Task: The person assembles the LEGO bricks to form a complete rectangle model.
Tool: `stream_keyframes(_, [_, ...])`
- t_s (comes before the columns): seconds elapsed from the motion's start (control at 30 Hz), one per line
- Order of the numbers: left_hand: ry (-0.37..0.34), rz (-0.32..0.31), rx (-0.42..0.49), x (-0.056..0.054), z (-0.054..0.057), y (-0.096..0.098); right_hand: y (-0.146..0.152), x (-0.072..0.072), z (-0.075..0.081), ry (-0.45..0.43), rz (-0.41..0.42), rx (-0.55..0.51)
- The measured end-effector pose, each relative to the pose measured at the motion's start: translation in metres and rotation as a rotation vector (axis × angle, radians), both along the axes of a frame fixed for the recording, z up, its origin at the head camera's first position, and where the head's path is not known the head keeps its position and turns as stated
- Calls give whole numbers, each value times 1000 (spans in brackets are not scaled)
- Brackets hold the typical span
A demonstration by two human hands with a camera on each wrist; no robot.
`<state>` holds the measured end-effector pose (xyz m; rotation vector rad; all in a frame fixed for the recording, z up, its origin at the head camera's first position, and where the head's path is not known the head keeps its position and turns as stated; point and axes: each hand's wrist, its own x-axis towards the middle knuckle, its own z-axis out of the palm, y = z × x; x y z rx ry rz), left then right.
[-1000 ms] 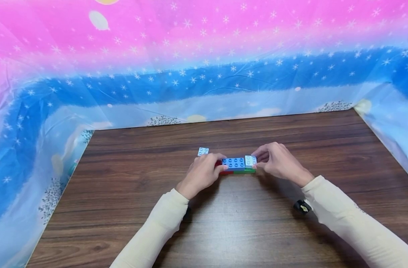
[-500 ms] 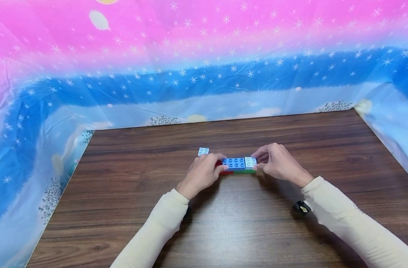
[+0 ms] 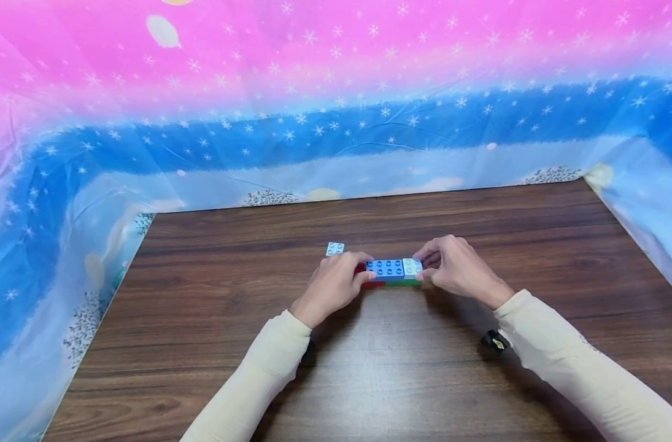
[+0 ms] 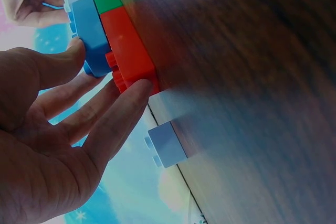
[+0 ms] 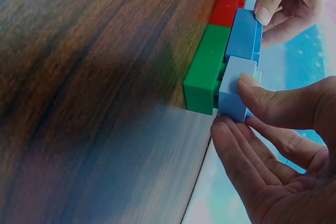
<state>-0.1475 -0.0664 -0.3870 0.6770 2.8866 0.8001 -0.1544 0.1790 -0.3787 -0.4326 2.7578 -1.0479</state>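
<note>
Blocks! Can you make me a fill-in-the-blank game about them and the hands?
The long blue block sits across the green block and the ____ block.
The hand pinching the pale end block is the ____ one.
The left hand has its ____ on the blue block's near side.
Counting the loose pale block, there are ____ pale blocks.

Missing words: red; right; thumb; two.

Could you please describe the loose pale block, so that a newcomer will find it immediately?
On the brown wooden table, the left hand holds a stack of red, green and blue bricks. Just beyond that hand lies a small, pale, four-studded block. Unlike the other pale block, pinched by the right hand, it sits apart from the stack, untouched.
</note>
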Motion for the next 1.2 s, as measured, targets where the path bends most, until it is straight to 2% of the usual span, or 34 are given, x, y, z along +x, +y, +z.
stream_keyframes(0.4, [-19, 3, -7, 1, 0, -1, -1, 0, -3, -3, 0, 13])
stream_keyframes(1.2, [1, -10, -20, -1, -1, 1, -2, -1, -2, 8, -13, 19])
